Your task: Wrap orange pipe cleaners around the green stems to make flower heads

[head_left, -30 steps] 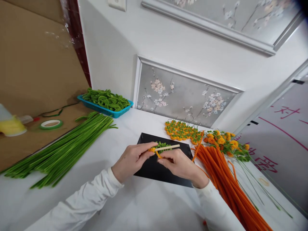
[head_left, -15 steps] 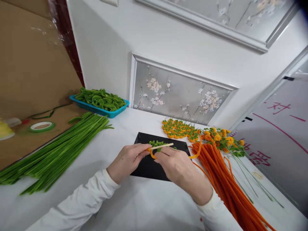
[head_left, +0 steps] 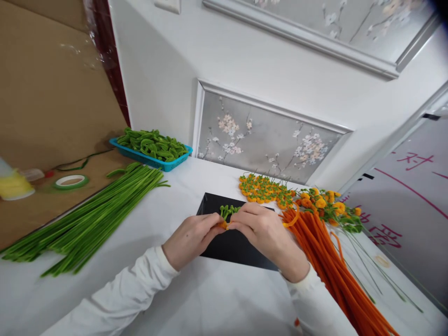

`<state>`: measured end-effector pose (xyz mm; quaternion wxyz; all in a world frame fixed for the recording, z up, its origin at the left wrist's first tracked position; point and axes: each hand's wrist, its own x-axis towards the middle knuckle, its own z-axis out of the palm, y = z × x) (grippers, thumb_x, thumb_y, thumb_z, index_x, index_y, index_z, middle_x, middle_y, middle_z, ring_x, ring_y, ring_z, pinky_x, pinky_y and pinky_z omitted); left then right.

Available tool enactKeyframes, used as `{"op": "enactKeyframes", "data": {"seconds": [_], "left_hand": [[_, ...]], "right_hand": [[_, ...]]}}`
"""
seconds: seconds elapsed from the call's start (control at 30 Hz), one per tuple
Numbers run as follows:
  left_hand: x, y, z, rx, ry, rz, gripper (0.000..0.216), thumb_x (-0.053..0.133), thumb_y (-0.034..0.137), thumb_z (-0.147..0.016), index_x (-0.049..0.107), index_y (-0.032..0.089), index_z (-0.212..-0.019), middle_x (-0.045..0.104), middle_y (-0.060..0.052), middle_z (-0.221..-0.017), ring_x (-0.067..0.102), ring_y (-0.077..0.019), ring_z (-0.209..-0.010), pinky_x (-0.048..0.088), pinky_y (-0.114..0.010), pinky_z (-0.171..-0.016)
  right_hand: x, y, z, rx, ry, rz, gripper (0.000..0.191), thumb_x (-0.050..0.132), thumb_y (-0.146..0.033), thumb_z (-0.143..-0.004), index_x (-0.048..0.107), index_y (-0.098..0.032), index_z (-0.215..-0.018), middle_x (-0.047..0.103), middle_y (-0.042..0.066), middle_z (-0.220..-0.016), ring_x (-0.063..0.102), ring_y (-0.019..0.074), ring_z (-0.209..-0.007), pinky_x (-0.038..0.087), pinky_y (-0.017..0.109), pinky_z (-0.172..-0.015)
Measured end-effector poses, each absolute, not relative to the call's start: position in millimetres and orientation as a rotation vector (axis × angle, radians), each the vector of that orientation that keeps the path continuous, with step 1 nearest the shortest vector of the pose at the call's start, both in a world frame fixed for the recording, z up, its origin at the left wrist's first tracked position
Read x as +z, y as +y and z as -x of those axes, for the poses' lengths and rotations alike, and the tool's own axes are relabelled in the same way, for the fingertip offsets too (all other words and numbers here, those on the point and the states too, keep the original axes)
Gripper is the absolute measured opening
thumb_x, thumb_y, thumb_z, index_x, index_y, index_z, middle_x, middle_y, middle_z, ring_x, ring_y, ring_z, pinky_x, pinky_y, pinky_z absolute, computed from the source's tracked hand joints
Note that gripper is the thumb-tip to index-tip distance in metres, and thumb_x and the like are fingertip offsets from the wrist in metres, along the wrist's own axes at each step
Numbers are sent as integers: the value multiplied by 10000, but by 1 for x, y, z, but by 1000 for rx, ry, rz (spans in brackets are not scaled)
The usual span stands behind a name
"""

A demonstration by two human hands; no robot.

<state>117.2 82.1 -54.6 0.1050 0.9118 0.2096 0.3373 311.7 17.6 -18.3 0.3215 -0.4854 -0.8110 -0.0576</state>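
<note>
My left hand (head_left: pixel 191 238) pinches one part of a yellow-orange pipe cleaner (head_left: pixel 223 225) between thumb and fingertips. Close beside it, my right hand (head_left: pixel 268 233) grips the same pipe cleaner, its fingertips almost touching the left ones. The pipe cleaner's loose end curves out past the right hand. Both hands are closed above a black tray (head_left: pixel 227 249). Small green pipe-cleaner pieces (head_left: pixel 228 211) lie in the tray just behind my fingers, partly hidden by the right hand.
Green pipe cleaners (head_left: pixel 105 214) fan out at left; orange ones (head_left: pixel 325 266) lie at right. A blue basket (head_left: pixel 171 165) holds green leaf shapes. Yellow-and-green flower heads (head_left: pixel 264 189) and stemmed flowers (head_left: pixel 325 205) lie at back right. Green tape (head_left: pixel 72 182) rests on cardboard at left.
The pale flat stick held between my hands no longer shows. My hands have come closer together, and the right one has turned, its fingertips now meeting the left at the pipe cleaner.
</note>
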Motion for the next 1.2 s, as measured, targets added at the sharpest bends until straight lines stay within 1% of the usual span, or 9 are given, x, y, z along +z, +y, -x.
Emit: {"op": "enactKeyframes", "data": {"seconds": [0.27, 0.37, 0.5, 0.6, 0.73, 0.83, 1.0, 1.1, 1.2], "left_hand": [[-56, 81, -119, 918, 497, -2717, 153, 434, 237, -944, 545, 153, -882, 585, 4, -772, 553, -98, -681, 384, -214, -615], [-55, 79, -119, 951, 454, -2727, 140, 448, 232, -937, 556, 154, -893, 594, 1, -774, 559, -99, -685, 388, -215, -625], [-53, 76, -120, 1031, 395, -2726, 85, 493, 192, -910, 563, 152, -884, 591, 6, -747, 549, -92, -661, 389, -210, -616], [-50, 73, -121, 1130, 342, -2711, 31, 528, 154, -881, 558, 148, -875, 597, 14, -739, 544, -82, -649, 393, -198, -611], [-48, 71, -121, 1212, 365, -2672, 42, 557, 136, -855, 571, 152, -891, 602, 19, -727, 538, -70, -624, 393, -184, -589], [-47, 69, -119, 1185, 416, -2637, 82, 529, 138, -872, 577, 156, -936, 615, 14, -751, 542, -69, -630, 399, -179, -582], [-49, 75, -117, 1253, 561, -2658, 244, 511, 166, -896, 556, 175, -1135, 663, -15, -1005, 622, -97, -825, 457, -196, -719], [-51, 81, -116, 1243, 722, -2760, 176, 473, 204, -920, 580, 199, -1059, 667, 8, -953, 613, -127, -770, 440, -258, -702], [-53, 82, -116, 1060, 833, -2736, 180, 376, 197, -942, 546, 167, -994, 633, -15, -881, 582, -137, -705, 415, -259, -630]], "right_hand": [[-17, 26, -320, 49, -2086, 1356, 177, 561, -347, -891, 679, -248, -803, 579, -43, -782, 509, 32, -716, 336, 158, -673], [-17, 29, -325, 193, -2045, 1365, 157, 594, -366, -863, 687, -255, -802, 594, -57, -776, 516, 23, -696, 340, 147, -659], [-20, 34, -334, 469, -2024, 1403, 231, 571, -409, -863, 679, -207, -836, 590, -30, -754, 501, 32, -670, 348, 135, -609], [-25, 39, -341, 702, -1995, 1424, 308, 538, -442, -870, 655, -157, -859, 525, -13, -649, 422, 32, -562, 306, 142, -513], [-32, 41, -343, 898, -1991, 1337, 417, 507, -473, -882, 591, -85, -755, 450, -3, -600, 340, 19, -529, 245, 141, -476], [-36, 41, -339, 948, -2012, 1268, 432, 454, -456, -916, 565, -76, -743, 458, 0, -591, 374, 22, -530, 263, 140, -485], [-40, 36, -333, 818, -2090, 1333, 342, 444, -345, -926, 604, -95, -754, 546, 9, -653, 453, 35, -579, 338, 147, -563], [-38, 32, -329, 738, -2180, 1345, 329, 443, -294, -924, 586, -101, -699, 554, 0, -650, 468, 35, -610, 347, 151, -608], [-36, 27, -323, 718, -2213, 1377, 279, 466, -267, -911, 551, -106, -700, 550, -16, -640, 461, 27, -592, 335, 143, -596]]}}
